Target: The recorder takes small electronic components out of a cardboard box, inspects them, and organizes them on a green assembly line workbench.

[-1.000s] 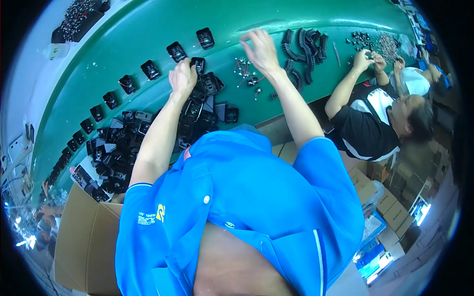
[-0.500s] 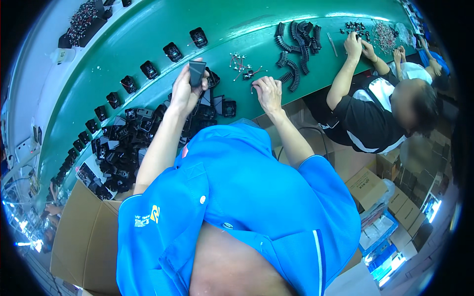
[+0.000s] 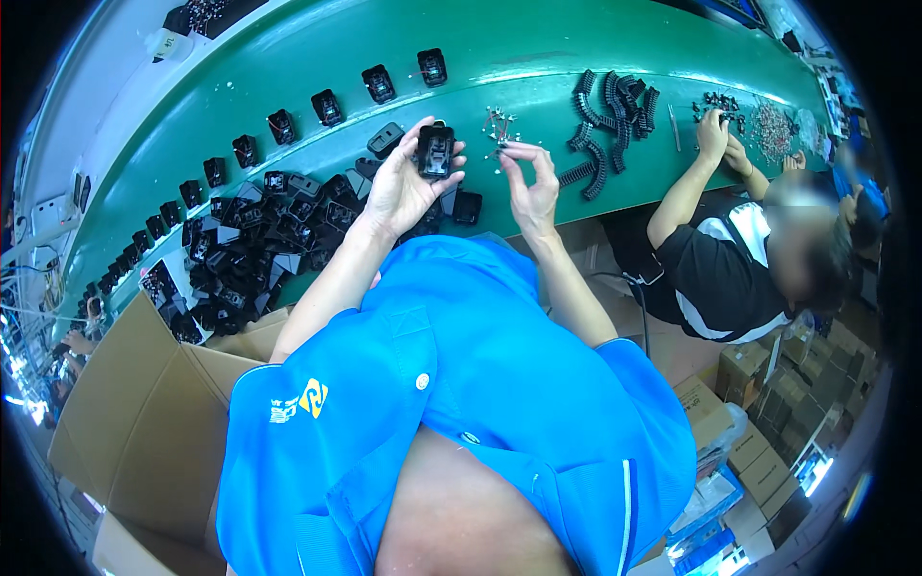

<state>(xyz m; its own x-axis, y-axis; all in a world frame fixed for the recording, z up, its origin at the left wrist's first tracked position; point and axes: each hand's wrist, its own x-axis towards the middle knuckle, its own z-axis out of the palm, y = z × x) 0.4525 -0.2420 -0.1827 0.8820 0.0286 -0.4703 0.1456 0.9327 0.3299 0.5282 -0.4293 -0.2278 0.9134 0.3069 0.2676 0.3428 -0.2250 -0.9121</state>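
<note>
My left hand (image 3: 403,187) is raised above the green belt (image 3: 317,58) and grips a small black plastic housing (image 3: 434,152), its open face turned toward me. My right hand (image 3: 531,187) hovers just to the right of it, thumb and fingers pinched on something very small, too small to name. A scatter of small metal parts (image 3: 497,125) lies on the belt just beyond my right hand. Below my left hand a heap of black housings (image 3: 259,235) covers the belt's near edge.
A row of single black housings (image 3: 327,106) runs along the belt's far side. Ribbed black parts (image 3: 610,115) lie in a pile to the right. A seated person in a black shirt (image 3: 730,269) works there with both hands. An open cardboard box (image 3: 134,422) stands at my lower left.
My left hand has lifted the black housing up and turned it toward me. My right hand has drawn back from the small metal parts and come beside the housing, pinched.
</note>
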